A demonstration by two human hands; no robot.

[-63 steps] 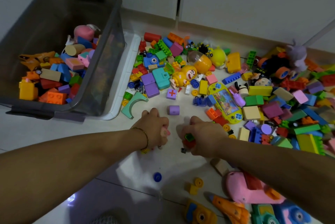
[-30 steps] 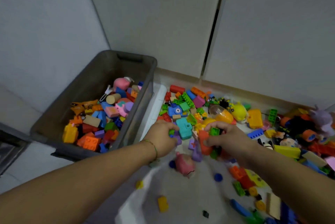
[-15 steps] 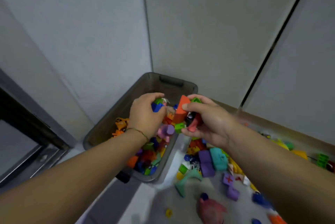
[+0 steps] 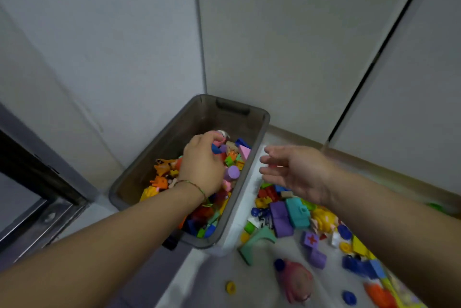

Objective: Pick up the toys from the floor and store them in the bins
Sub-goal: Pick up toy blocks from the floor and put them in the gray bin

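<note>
Grey bin (image 4: 212, 118): stands on the floor (image 4: 194, 280) in the corner, part-filled with mixed coloured toy blocks (image 4: 162, 183).
Left hand (image 4: 202, 168): over the bin's contents, fingers (image 4: 209, 136) curled down against a blue piece (image 4: 216, 150); whether they grip it cannot be told. Thread bracelet (image 4: 192, 184) at the wrist.
Right hand (image 4: 299, 173): just right of the bin's rim, fingers spread, holding nothing.
Loose toys on the floor right of the bin: teal block (image 4: 296, 211), purple block (image 4: 280, 218), mint arch (image 4: 257, 240), pink toy (image 4: 296, 280).
</note>
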